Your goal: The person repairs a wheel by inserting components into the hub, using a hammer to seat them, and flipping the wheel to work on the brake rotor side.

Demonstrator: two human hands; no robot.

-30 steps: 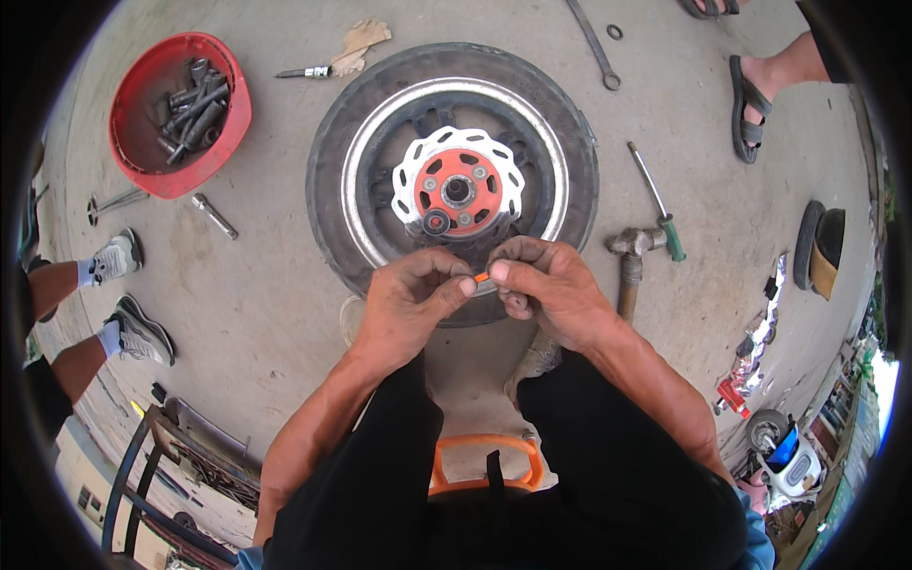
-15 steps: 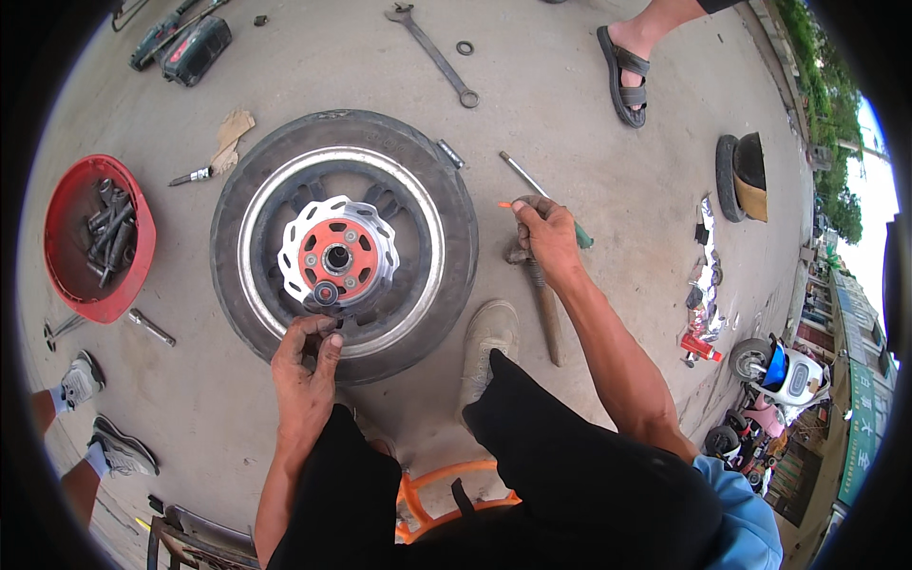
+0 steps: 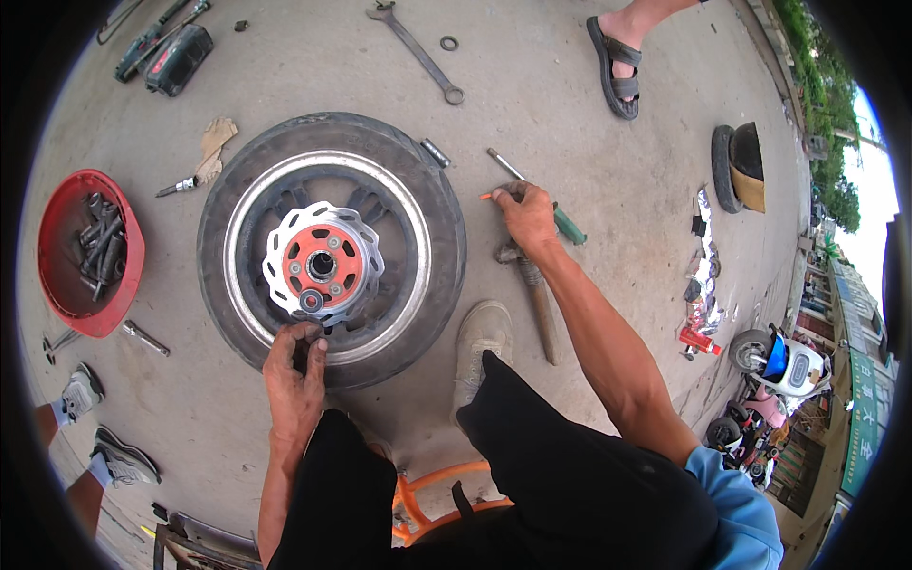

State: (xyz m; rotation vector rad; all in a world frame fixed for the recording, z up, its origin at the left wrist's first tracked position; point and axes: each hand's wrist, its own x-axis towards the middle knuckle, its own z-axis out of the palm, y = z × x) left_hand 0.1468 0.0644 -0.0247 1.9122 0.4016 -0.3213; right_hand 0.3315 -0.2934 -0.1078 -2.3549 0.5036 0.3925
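A wheel with a black tyre and a silver rim lies flat on the ground before me. Its wavy-edged brake disc surrounds a red hub, where a small dark ring rests near the lower edge. Just below that ring, over the wheel's near side, my left hand is closed with curled fingers; what it pinches is too dark to make out. To the right of the tyre, my right hand pinches a small orange stick. Beneath this hand lies a green-handled screwdriver, its shaft partly covered.
A hammer lies right of my shoe. At left sits a red bowl-like container of sockets. Farther off are a wrench, a metal ring and a power tool. Another person's sandalled foot stands at far right.
The whole view has shifted slightly, so the ground objects appear farther left. My left fingers have drawn in a little. My right hand still pinches the orange stick.
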